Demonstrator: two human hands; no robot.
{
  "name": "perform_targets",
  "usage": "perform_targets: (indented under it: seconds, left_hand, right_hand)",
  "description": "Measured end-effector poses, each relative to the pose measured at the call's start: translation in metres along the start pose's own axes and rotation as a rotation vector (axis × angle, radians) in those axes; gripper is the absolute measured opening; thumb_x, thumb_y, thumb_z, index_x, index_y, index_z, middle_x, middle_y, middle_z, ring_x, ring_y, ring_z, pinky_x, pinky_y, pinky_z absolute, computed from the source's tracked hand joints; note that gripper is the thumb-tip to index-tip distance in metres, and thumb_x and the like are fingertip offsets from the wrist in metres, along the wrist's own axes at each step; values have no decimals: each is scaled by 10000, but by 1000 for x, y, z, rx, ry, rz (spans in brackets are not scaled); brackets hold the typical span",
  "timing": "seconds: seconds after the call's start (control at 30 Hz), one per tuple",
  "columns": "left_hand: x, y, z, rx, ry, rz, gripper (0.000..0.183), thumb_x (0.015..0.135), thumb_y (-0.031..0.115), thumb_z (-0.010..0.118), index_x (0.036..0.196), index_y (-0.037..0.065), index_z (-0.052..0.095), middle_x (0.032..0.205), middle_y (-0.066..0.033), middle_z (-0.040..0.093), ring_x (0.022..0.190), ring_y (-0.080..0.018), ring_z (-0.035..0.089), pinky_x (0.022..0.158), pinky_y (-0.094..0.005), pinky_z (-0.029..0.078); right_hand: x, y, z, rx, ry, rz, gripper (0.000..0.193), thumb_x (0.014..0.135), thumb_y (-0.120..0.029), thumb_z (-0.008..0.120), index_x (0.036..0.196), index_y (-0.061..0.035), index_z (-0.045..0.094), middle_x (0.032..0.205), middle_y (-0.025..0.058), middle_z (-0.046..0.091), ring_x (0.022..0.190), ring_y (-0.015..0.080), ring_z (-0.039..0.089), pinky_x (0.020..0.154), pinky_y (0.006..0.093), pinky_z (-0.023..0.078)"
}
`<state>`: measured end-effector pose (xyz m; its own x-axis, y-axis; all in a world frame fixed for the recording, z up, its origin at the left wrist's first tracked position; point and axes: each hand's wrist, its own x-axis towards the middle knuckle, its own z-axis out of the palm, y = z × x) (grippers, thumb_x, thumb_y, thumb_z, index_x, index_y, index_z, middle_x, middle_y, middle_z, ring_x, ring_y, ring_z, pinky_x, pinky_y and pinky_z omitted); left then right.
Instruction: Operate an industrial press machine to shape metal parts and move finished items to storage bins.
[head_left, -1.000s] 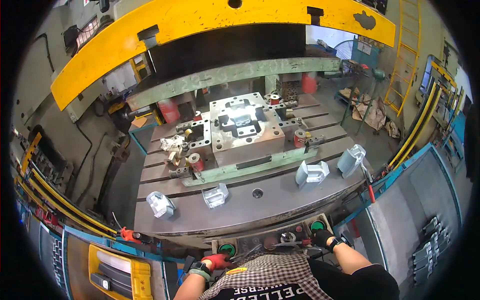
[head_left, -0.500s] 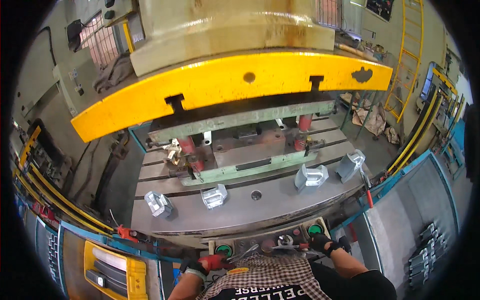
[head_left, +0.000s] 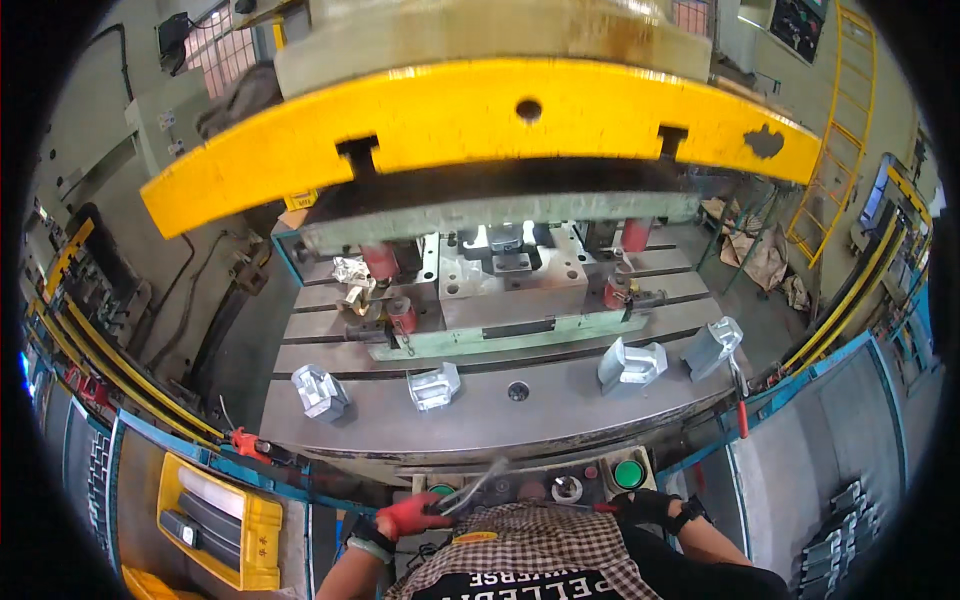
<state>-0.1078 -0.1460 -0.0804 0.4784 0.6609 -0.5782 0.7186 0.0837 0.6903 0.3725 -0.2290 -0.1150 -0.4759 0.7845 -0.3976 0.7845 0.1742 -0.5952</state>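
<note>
"Where are those tongs (head_left: 482,484)?"

"In the red-gloved left hand (head_left: 408,514), at the left end of the control box (head_left: 545,475). They slant forward and to the right over the box, by its left green button (head_left: 441,491). The fingers look closed around the near end."

"And the black-gloved right hand (head_left: 645,508)?"

"At the box's right end, on the near side of the right green button (head_left: 629,474), well apart from the tongs. A red handle (head_left: 604,508) shows beside its fingertips. I can't tell from here whether it's gripped, or how far that hand is open."

"How are the arms set?"

"Both come from the near side of the box, elbows out. The left reaches inward with a grey-green band (head_left: 372,541) at the wrist; the right bends in so its fingers point left along the box."

"What are the tongs like?"

"Slim, bare silvery metal, the far end blurred."

"And past the box?"

"Four silver castings (head_left: 633,366) stand on the press bed (head_left: 510,425), and farther beyond the box the yellow press slide (head_left: 480,110) hangs above the die block (head_left: 515,305)."
</note>
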Motion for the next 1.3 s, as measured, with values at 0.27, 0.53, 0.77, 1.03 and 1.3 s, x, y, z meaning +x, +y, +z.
perform_targets:
  seconds: [0.27,0.53,0.77,1.03,1.3]
  left_hand:
    - [84,156,-85,-804,172,503,394,940,354,466,1228,90,518,792,54,522,619,-48,435,546,-199,368]
    - [183,281,-195,-963,164,567,347,911,450,489,1035,138,580,754,-20,568,571,-108,479,499,-226,395]
    - [221,279,-204,-1203,149,428,387,864,524,519,705,171,524,532,28,452,436,-111,445,372,-253,302]
    - [177,295,-185,-912,349,547,309,885,440,536,907,132,517,713,25,487,570,-92,455,482,-243,350]
    - [51,214,-83,-945,296,497,408,968,371,377,1196,62,516,721,13,516,491,-50,396,429,-183,294]
  right_hand:
    - [-12,9,7,318,-46,13,393,755,-320,592,1100,-133,609,832,89,634,734,207,585,662,357,454]
    - [-19,20,17,608,57,90,525,763,-311,615,1232,-96,512,786,64,568,682,165,524,612,312,424]
    - [-42,-80,-63,880,165,224,574,795,-256,611,1323,-112,439,872,5,568,745,113,512,658,280,435]
    - [-24,-67,-55,1059,679,91,581,834,-291,577,1343,-82,391,935,43,577,760,120,541,634,284,468]
    - [-31,-82,-100,934,934,152,460,935,-234,458,1355,-69,371,804,45,559,628,113,522,545,266,439]
